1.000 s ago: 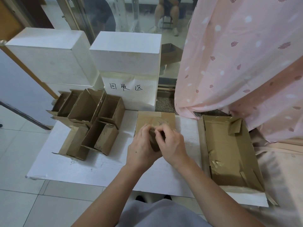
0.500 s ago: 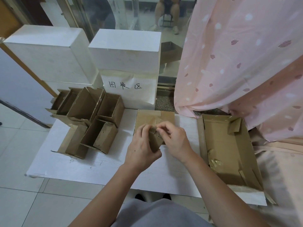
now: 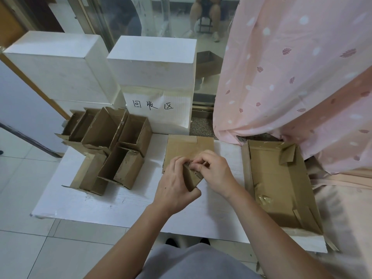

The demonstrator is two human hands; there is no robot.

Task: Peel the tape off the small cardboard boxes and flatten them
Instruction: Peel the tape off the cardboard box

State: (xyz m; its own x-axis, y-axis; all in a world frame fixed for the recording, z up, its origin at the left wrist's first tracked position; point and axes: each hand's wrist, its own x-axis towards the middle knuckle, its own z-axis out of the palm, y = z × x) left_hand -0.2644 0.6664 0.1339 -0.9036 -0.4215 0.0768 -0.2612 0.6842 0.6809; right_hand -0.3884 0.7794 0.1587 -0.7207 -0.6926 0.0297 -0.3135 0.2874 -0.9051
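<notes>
While the left hand (image 3: 175, 190) grips a small box (image 3: 192, 176) above the table (image 3: 124, 204), the right hand (image 3: 215, 170) pinches at its top edge, seemingly tape. One flattened sheet (image 3: 189, 147) lies behind; several open boxes (image 3: 112, 146) wait left. A sign (image 3: 153, 105) reads "回收区".

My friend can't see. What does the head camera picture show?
Two hands work on a small cardboard box over a white table: the left hand holds it while the right hand pinches at its top edge. Open small boxes sit to the left, a cardboard tray to the right.
</notes>
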